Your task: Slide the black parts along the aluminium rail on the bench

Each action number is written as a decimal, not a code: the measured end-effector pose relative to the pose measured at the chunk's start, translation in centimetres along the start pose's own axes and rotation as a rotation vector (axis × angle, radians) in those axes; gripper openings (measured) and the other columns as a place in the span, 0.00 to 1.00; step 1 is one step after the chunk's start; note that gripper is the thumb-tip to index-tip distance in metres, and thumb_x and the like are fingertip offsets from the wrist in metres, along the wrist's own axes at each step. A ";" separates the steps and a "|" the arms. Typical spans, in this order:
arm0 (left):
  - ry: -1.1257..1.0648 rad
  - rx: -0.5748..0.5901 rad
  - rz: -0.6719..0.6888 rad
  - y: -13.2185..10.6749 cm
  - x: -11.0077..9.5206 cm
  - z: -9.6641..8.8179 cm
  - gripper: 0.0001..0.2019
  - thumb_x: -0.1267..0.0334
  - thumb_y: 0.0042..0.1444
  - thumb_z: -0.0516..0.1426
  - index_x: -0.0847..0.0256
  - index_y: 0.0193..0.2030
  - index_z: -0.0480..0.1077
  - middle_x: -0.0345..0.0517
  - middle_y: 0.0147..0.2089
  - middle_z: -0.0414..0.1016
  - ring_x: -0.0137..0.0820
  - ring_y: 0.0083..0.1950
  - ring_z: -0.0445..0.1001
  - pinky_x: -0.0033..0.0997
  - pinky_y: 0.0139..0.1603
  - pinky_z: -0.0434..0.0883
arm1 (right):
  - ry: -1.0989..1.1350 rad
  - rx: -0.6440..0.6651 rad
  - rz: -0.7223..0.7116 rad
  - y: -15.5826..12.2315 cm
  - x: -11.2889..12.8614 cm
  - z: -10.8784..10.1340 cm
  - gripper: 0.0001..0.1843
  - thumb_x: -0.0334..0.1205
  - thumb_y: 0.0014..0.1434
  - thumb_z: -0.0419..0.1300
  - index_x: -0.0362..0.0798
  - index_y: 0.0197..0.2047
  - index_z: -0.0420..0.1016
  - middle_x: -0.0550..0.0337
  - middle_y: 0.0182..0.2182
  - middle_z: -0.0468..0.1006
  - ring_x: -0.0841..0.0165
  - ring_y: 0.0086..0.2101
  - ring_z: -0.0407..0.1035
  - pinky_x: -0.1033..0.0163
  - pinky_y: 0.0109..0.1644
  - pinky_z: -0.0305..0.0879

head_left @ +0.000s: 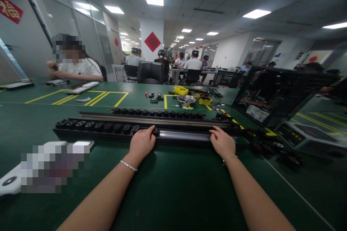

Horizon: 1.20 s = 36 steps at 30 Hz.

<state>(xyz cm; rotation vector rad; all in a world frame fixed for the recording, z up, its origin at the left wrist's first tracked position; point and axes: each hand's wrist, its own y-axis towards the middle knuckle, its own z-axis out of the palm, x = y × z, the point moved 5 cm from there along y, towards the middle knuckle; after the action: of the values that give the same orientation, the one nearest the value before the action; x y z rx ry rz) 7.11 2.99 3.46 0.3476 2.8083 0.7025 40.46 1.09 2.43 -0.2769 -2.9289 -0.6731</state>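
Observation:
A long black power strip (184,135) lies across the green table in front of me, with a row of black sockets (99,126) in its left part and a bare shiny metal channel on the right. My left hand (141,143) is closed at the last socket of the row, fingertips on a black socket module (155,131). Farther right, my right hand (223,143) grips the strip's channel edge between thumb and fingers. Behind it, a second metal channel (130,117) and another row of black sockets (159,113) run parallel.
An open computer case (271,94) and a grey boxy device (306,139) stand at right, near dark loose parts (287,157). A metal bowl (186,99) and yellow bin (181,90) sit behind the strips. A blurred white object (40,166) lies left; a co-worker (76,66) sits across.

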 end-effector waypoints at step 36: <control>-0.081 0.061 0.018 0.1 0.2 0.8 0.17 0.64 0.56 0.49 0.59 0.51 0.67 0.46 0.40 0.79 0.36 0.45 0.75 0.36 0.52 0.66 | -0.008 0.005 0.002 -0.1 0.2 -0.2 0.21 0.40 0.58 0.45 0.52 0.46 0.77 0.61 0.56 0.69 0.62 0.47 0.68 0.55 0.49 0.64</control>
<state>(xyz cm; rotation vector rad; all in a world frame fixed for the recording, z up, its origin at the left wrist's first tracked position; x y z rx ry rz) 7.13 3.46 2.79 0.4039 2.7574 0.5931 40.25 0.96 2.67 -0.2830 -2.9366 -0.6657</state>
